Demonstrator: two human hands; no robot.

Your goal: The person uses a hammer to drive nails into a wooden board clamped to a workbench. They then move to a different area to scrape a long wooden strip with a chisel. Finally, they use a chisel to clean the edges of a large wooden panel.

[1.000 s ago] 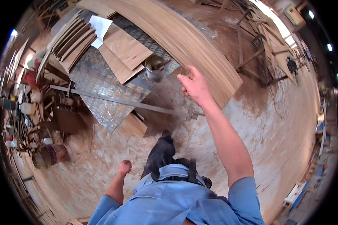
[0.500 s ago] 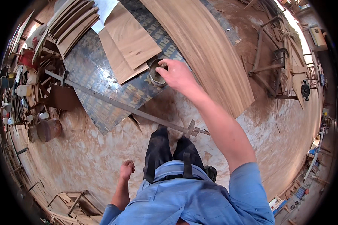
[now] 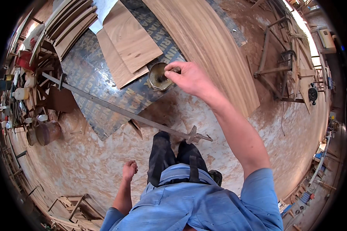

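Since the frame one second earlier, the right hand (image 3: 189, 78) has moved from the edge of the board to the can. Half a second ago it was over the can's mouth; it now lies further toward 3 o'clock.

Directions below are taken from the can (image 3: 153, 81). The can stands on the dark printed sheet (image 3: 90, 109), near the sheet's edge, with brownish matter inside. The right hand crosses the 3 o'clock side of the rim. Its thumb and forefinger are closed on a dark handle (image 3: 176, 70); the lower end of the handle cannot be made out.

At 11 o'clock, just beside the can, two overlapping panels (image 3: 137, 44) lie on the sheet. Contact between panels and can cannot be determined. The board (image 3: 216, 54), long and striped in grain, extends at 2 o'clock. White paper (image 3: 104, 10) and a stack of strips (image 3: 71, 25) are near 10 o'clock.

A bar clamp (image 3: 121, 111) crosses the sheet's lower corner at 7 to 8 o'clock; its other end reaches 5 o'clock, above the floor (image 3: 100, 154). The left hand (image 3: 130, 169) is between 6 and 7 o'clock, well apart, fingers curled in; whether it holds anything cannot be told. A bucket (image 3: 49, 133) stands at 8 o'clock.
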